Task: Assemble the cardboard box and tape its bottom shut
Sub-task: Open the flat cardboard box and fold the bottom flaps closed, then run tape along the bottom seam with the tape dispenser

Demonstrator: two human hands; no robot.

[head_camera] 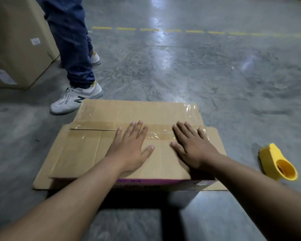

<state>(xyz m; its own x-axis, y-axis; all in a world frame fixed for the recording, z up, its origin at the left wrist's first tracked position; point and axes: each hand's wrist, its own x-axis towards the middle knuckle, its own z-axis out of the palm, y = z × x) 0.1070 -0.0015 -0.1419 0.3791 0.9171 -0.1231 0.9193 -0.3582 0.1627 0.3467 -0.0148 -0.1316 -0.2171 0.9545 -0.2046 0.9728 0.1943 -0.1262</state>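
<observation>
The box [122, 153] sits on the grey floor [215, 75] right in front of the person, bottom flaps folded shut and facing up. A strip of clear tape [156, 133] runs across the seam between the flaps, shiny and a bit wrinkled toward the 3 o'clock end, and another crinkled patch of tape wraps the far corner at about 1 o'clock.

Both hands lie flat on top of the box, palms down, fingers straight and spread, gripping nothing. The left hand [132, 146] presses near the middle, its fingertips reaching onto the tape. The right hand [193, 145] lies just beside it at 3 o'clock, fingers also over the tape and pointing toward 11 o'clock. The thumbs point toward each other, apart.

A yellow tape dispenser [277, 162] lies on the floor at 3 o'clock of the box, near it but not touching.

At 11 o'clock someone else stands in blue jeans [71, 40] and white sneakers [75, 100], one shoe near the box's far left corner. Beyond them at 10 o'clock stand large cartons [15, 40] with white labels. A dashed yellow line [195, 31] crosses the floor at 12 o'clock.
</observation>
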